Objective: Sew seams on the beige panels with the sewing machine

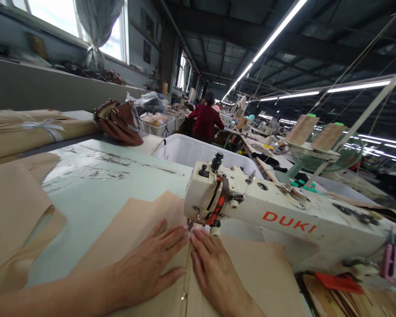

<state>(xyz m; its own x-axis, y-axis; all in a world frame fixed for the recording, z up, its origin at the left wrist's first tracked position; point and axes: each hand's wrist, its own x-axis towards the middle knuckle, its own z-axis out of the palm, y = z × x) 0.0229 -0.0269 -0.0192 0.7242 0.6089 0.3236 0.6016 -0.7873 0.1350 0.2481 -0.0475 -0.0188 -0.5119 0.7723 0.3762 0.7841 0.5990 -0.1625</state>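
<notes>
My left hand (pixel 147 262) lies flat with spread fingers on a beige leather-like panel (pixel 122 229), its fingertips close to the presser foot (pixel 190 225) of a sewing machine (pixel 247 204). On the other side of the seam line, my right hand (pixel 216 270) rests flat on another beige panel (pixel 259 264), fingers stretched towards the same foot. Between the hands runs a narrow zip (pixel 188 268), with a metal slider (pixel 184 296) nearer to me. Both hands press on the material from above; neither grasps it. The needle point is too small to make out.
More beige pieces (pixel 9 211) lie at the left. A brown bag (pixel 120 123) and a white bin (pixel 198 149) stand behind the table. Thread cones (pixel 302 128) rise at the right, above pink thread snips (pixel 388 257). A person in dark red (pixel 207 116) works further back.
</notes>
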